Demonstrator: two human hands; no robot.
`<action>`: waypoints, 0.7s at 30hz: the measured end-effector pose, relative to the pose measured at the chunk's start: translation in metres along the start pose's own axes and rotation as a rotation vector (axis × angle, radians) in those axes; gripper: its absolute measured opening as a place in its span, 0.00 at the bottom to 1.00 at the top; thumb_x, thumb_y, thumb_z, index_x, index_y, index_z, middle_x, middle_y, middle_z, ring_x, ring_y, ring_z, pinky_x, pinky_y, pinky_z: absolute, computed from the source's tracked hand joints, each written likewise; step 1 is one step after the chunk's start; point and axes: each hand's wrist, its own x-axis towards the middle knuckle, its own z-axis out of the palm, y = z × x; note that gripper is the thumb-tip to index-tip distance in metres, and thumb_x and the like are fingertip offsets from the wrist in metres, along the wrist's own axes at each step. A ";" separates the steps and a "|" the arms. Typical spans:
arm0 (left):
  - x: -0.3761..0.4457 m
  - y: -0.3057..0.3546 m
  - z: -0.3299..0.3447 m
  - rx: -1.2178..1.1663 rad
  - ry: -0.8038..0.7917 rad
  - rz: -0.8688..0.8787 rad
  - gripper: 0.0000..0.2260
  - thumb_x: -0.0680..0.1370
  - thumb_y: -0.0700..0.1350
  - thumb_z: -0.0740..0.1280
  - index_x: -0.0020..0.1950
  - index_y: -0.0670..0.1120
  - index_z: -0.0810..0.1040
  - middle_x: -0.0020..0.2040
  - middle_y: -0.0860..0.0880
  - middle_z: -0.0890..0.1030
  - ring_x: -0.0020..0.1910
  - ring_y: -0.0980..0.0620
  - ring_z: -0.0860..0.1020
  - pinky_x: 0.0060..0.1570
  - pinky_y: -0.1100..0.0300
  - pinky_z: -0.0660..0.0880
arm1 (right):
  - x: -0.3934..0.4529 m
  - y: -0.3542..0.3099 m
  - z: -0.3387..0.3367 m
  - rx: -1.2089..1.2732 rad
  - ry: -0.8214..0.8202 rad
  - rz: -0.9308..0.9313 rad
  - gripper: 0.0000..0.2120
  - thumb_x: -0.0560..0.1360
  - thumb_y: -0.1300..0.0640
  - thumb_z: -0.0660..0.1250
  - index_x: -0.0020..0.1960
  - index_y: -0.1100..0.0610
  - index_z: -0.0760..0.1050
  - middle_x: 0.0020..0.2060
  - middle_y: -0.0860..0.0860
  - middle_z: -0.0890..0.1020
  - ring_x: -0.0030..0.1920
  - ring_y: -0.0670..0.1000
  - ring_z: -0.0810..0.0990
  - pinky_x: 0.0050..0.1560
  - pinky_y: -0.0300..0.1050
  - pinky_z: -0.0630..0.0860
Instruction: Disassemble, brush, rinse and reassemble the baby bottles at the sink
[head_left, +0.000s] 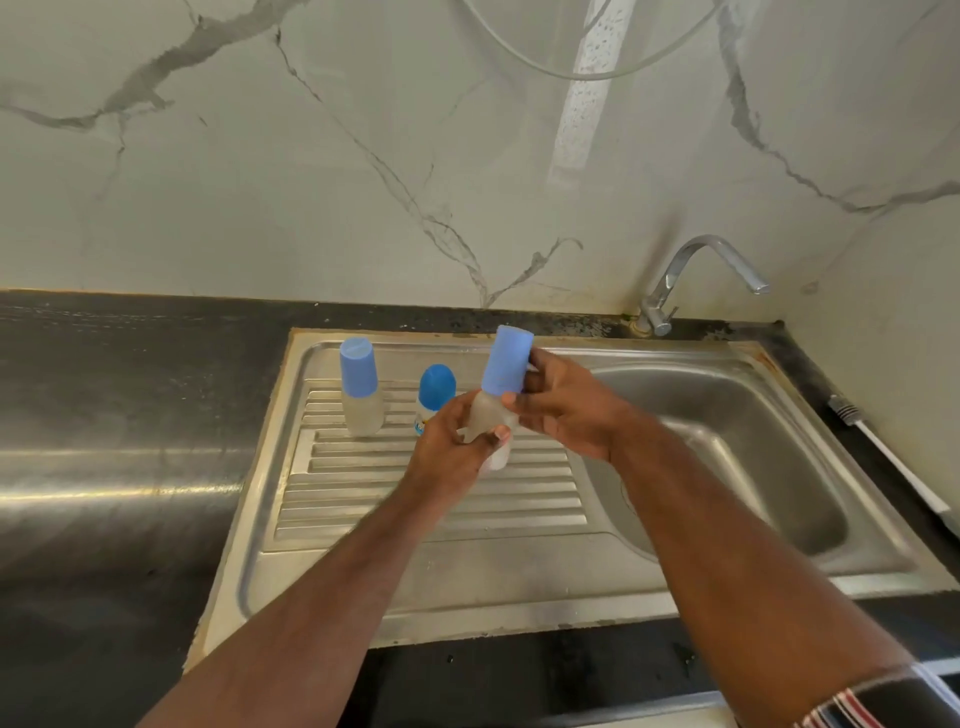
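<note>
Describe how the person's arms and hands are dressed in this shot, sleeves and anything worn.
Both forearms are bare from the lower frame edge up to the wrists. The left hand and right hand wear no gloves, and no ring, watch or bracelet shows. Near the right arm, at the bottom right corner, there is a piece of dark fabric with red and white stripes, possibly a pushed-up sleeve edge. No sleeve shows on the left arm.

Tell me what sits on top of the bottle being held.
A light blue cap covers the top of the held bottle; the right hand grips the cap, the left hand the body. Whatever lies beneath the cap is hidden.
</note>
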 end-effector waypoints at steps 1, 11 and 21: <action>0.001 0.001 0.000 0.022 0.000 0.002 0.22 0.76 0.48 0.76 0.69 0.49 0.77 0.58 0.53 0.82 0.54 0.51 0.83 0.52 0.50 0.82 | 0.000 0.002 0.000 -0.039 0.008 -0.003 0.26 0.71 0.69 0.74 0.66 0.55 0.74 0.57 0.56 0.84 0.58 0.54 0.83 0.62 0.54 0.79; 0.002 -0.005 0.000 -0.189 -0.147 -0.077 0.26 0.70 0.52 0.77 0.66 0.48 0.78 0.58 0.47 0.84 0.59 0.46 0.82 0.57 0.43 0.81 | 0.001 0.010 0.001 0.231 0.003 -0.030 0.22 0.72 0.66 0.72 0.65 0.58 0.74 0.58 0.56 0.84 0.59 0.57 0.82 0.60 0.57 0.79; -0.002 -0.017 0.008 0.149 0.009 0.002 0.21 0.74 0.45 0.78 0.60 0.58 0.73 0.51 0.58 0.81 0.48 0.58 0.81 0.38 0.72 0.74 | 0.012 0.038 0.010 -0.189 0.201 -0.013 0.26 0.70 0.60 0.79 0.64 0.52 0.73 0.56 0.51 0.83 0.57 0.51 0.82 0.58 0.54 0.81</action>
